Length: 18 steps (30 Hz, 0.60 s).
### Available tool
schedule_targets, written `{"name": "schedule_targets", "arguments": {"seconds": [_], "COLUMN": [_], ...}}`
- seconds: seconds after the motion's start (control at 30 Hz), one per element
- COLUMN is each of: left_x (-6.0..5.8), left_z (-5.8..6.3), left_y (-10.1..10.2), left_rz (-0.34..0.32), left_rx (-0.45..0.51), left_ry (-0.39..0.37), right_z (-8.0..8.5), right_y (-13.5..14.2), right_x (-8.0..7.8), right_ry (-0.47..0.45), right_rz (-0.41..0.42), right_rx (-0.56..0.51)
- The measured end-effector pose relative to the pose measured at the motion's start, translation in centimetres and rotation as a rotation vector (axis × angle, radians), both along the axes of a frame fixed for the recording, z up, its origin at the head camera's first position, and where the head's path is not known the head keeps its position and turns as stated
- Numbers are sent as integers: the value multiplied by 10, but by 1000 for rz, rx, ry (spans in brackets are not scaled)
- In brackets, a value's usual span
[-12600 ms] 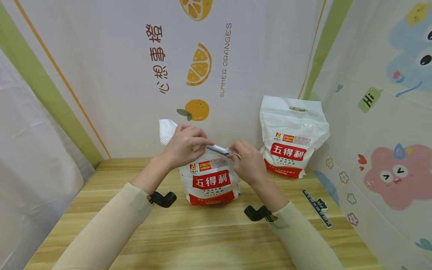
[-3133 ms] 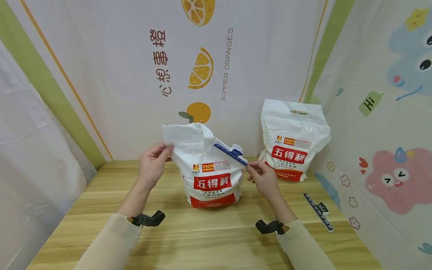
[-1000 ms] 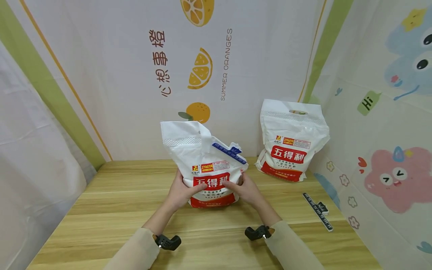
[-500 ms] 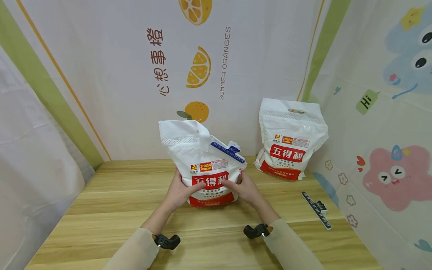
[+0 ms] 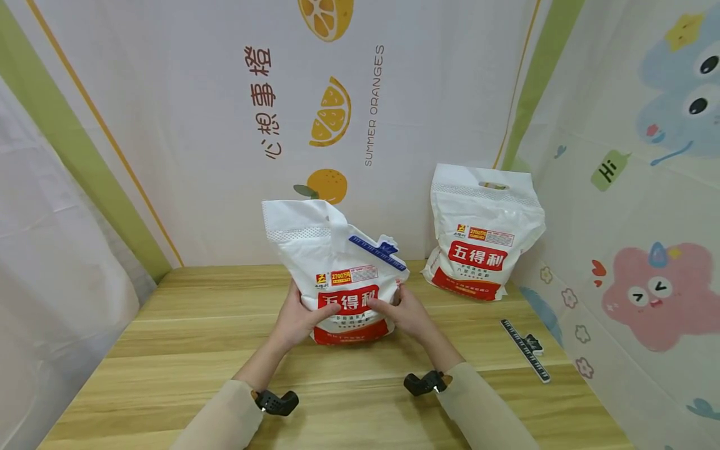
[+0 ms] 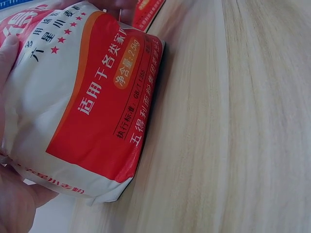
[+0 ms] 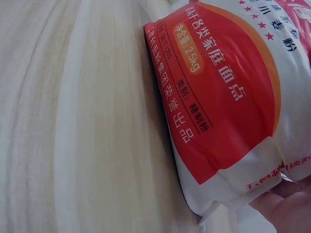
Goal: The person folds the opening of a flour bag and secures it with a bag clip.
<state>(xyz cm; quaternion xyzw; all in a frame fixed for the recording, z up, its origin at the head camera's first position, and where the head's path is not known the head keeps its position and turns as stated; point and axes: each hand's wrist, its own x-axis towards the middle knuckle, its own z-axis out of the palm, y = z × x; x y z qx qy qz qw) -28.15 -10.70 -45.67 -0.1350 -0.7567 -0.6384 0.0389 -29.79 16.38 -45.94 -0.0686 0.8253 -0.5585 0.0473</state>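
A white and red bag of flour [image 5: 306, 256] stands upright on the wooden table in the head view. My left hand [image 5: 294, 320] grips its left side and my right hand [image 5: 413, 315] its right side, both thumbs lying on the front label. A blue sealing clip [image 5: 378, 252] sits slanted across the folded top right corner of the bag. The left wrist view shows the bag's lower front [image 6: 92, 111] down on the table, with part of my left hand [image 6: 19, 199] at its side. In the right wrist view my right-hand fingers [image 7: 286, 206] curl behind the bag's edge.
A second flour bag [image 5: 478, 256] with a cut-out handle stands at the back right near the patterned side curtain [image 5: 624, 206]. In front of it a black sealing clip [image 5: 525, 351] lies on the table [image 5: 185, 350]. A printed curtain [image 5: 214, 187] hangs behind.
Earlier both hands worked at the bag's top edge; later the left pinched its top left side and the right touched the attached clip. Both have since moved down and grip the sides.
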Motion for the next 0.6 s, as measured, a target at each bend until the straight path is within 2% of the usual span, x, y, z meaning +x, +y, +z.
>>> {"name": "schedule_targets", "arguments": {"seconds": [0.6], "left_x": [2], "left_z": [2], "left_y": [-14], "left_rz": [70], "left_rx": [-34], "left_ry": [-27], "right_z": [1], "right_y": [-15], "right_x": [-7], "right_ry": [23], "right_rz": [32], "right_rx": [31]}}
